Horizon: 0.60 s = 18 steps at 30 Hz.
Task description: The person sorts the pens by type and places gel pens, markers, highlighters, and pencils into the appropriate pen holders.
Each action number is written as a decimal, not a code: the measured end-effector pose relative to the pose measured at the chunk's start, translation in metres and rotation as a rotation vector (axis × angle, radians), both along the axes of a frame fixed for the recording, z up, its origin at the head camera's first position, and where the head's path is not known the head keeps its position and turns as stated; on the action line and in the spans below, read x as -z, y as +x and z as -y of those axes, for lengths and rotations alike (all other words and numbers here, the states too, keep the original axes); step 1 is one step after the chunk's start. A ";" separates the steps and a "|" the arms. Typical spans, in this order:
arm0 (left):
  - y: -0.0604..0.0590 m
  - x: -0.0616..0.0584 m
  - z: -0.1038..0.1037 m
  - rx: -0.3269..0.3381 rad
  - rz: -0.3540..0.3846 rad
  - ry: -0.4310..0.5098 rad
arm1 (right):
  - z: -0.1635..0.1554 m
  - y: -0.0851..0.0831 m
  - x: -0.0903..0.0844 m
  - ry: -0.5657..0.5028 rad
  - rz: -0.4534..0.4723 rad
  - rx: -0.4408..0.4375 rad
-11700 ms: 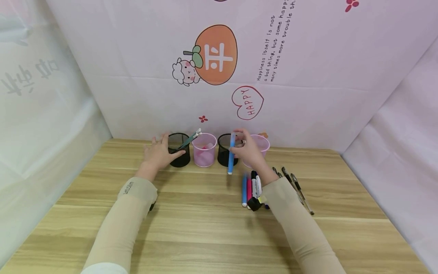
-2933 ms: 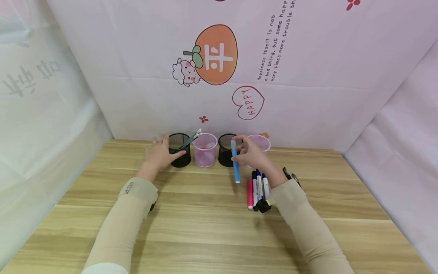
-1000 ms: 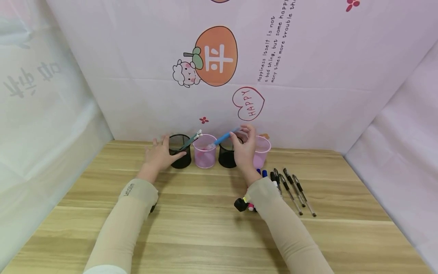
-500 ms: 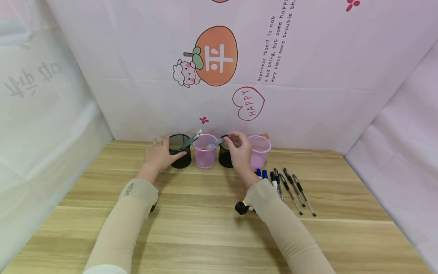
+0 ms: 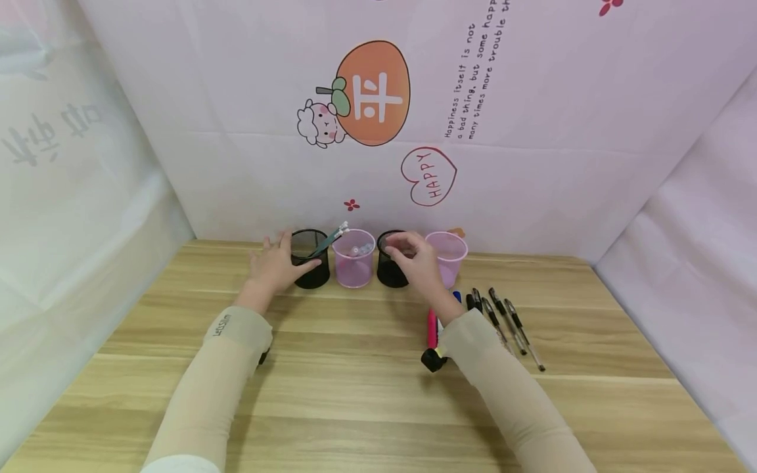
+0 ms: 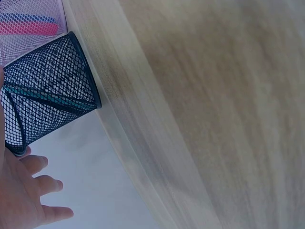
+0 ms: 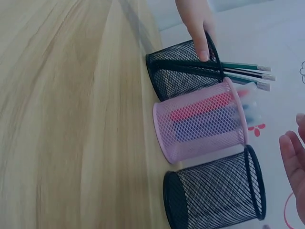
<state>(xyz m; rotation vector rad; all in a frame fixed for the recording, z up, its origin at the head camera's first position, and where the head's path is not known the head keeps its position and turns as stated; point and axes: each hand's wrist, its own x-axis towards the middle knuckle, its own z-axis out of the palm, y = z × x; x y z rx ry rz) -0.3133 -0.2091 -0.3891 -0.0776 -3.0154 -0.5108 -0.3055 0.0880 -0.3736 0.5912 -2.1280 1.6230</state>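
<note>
Left hand (image 5: 272, 268) holding a black mesh pencil cup (image 5: 311, 270) between thumb and fingers, right hand (image 5: 416, 261) loosely bent, fingertips apart above a second black cup (image 5: 391, 272), felt-tip markers (image 7: 205, 107) in a pink cup (image 5: 353, 272) left of them

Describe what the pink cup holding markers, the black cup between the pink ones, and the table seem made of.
Pink cup: probably painted metal, fairly matt; its wall is a see-through mesh, though plastic is possible.
Black cup: likely coated wire; dark mesh, smooth rim.
Table: wood or laminate, smooth; streaked grain shows.
</note>
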 end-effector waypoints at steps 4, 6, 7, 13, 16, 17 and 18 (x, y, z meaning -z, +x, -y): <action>0.000 -0.001 -0.001 0.000 0.007 0.004 | -0.009 0.004 -0.002 0.047 0.023 -0.009; 0.001 -0.001 -0.001 -0.001 0.007 0.005 | -0.014 0.005 -0.003 0.078 0.022 -0.003; 0.001 -0.001 -0.001 -0.002 0.008 0.008 | -0.017 0.006 -0.003 0.093 0.021 0.000; 0.001 0.000 -0.001 -0.007 0.006 0.017 | -0.030 0.010 -0.003 0.140 0.021 -0.006; 0.001 -0.001 -0.001 -0.007 0.008 0.014 | -0.036 0.012 -0.001 0.153 0.023 -0.007; 0.002 -0.001 0.000 -0.008 0.008 0.014 | -0.038 0.012 0.000 0.155 0.024 -0.011; 0.002 -0.001 0.000 -0.008 0.009 0.010 | -0.040 0.012 0.001 0.158 0.022 -0.014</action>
